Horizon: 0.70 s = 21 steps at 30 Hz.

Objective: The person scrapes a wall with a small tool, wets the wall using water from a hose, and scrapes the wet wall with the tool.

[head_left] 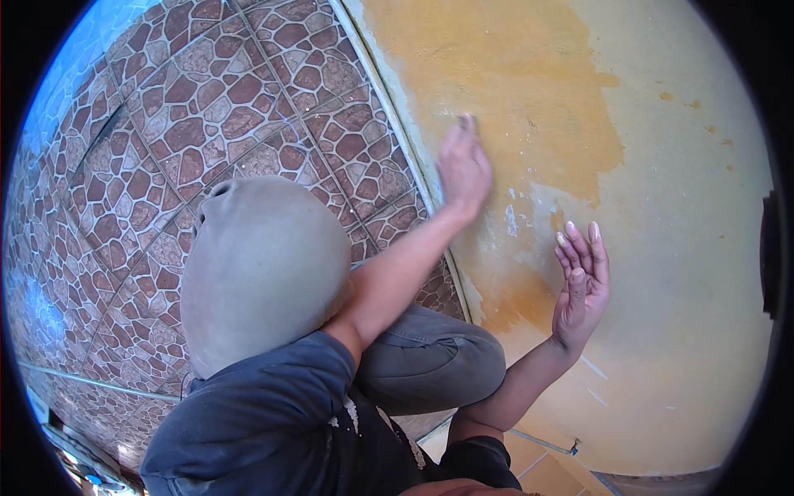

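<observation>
My left hand, blurred by motion, is at the yellow painted surface, near its tiled edge. Its fingers point up the picture; whether they hold anything small cannot be made out. My right hand holds nothing, its fingers slightly curled and apart, the palm turned leftward. It is over or beside the same surface; contact is unclear. A darker ochre patch spreads beyond my left hand. Between the two hands are pale, scraped-looking spots with small white marks.
Stone-patterned floor tiles fill the left, bordered by a narrow pale strip. A rounded grey cloth-covered shape hides part of my left arm. A bent knee in grey trousers lies between my arms. A thin pipe crosses the lower left.
</observation>
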{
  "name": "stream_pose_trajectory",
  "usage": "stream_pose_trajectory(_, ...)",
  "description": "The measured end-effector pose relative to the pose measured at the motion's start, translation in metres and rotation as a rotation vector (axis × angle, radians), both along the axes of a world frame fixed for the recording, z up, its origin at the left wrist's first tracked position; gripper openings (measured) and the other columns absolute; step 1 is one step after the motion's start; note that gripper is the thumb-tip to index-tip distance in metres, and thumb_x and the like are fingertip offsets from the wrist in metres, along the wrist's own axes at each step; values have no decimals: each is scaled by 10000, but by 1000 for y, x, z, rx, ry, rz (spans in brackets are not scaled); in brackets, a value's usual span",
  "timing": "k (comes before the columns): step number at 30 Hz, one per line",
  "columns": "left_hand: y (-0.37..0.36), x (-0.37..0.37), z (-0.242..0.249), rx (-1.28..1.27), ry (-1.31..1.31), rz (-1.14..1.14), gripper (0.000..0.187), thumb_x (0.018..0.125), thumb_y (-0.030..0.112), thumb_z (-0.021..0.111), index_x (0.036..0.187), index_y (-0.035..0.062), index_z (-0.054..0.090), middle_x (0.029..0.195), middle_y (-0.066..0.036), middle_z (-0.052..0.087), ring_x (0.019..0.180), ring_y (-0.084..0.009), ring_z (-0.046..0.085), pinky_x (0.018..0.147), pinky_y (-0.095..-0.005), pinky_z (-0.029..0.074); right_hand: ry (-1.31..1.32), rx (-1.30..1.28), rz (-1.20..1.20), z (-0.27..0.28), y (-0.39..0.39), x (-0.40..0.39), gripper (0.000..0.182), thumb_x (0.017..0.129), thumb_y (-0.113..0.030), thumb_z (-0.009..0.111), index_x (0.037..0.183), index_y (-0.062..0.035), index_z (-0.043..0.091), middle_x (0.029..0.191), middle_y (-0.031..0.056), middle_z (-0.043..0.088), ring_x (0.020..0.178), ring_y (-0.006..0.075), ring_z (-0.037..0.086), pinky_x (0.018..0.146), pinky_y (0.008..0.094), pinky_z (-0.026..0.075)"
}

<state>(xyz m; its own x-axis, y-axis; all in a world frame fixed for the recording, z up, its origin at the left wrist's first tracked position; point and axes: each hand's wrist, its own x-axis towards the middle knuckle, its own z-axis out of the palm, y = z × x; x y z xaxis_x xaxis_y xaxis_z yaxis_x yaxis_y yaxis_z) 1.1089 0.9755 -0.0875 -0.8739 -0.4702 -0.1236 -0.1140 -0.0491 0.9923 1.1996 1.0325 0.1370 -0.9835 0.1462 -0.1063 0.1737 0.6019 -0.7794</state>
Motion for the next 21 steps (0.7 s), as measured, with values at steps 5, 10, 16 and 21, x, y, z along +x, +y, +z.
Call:
stream_pose_trajectory(5, 10, 19, 27, 148, 151, -52, 384, 880, -6, 502, 1254, -51, 571, 829, -212, 542, 753, -394, 563, 691, -501, 446, 53, -9, -9, -1, -4, -3, 792, 905, -409, 687, 1449, 68, 365, 1318, 236, 572, 1186, 282, 589, 1035, 379, 435)
stream_pose_trajectory(10, -3, -4, -10, 121, -164, 16, 379, 888, 8, 512, 1255, -58, 577, 842, -212, 545, 762, -383, 581, 682, -474, 461, -8, 35, 22, 1, -4, 7, 790, 910, -403, 681, 1450, 74, 358, 1319, 238, 567, 1194, 281, 582, 1037, 378, 434)
stream_pose_trajectory(16, 14, 22, 28, 158, 43, 13, 338, 888, 9, 547, 1209, -74, 612, 756, -199, 523, 676, -331, 565, 607, -400, 446, 90, -12, -28, 3, -3, 3, 816, 899, -424, 690, 1450, 76, 356, 1316, 247, 569, 1186, 287, 590, 1037, 381, 436)
stream_pose_trajectory(21, -34, -36, 65, 115, 205, 182, 276, 889, 26, 573, 1145, -31, 659, 720, -173, 493, 641, -314, 535, 583, -398, 414, 69, -8, 48, 7, -1, 8, 835, 892, -434, 694, 1449, 83, 347, 1320, 259, 559, 1198, 296, 584, 1044, 391, 436)
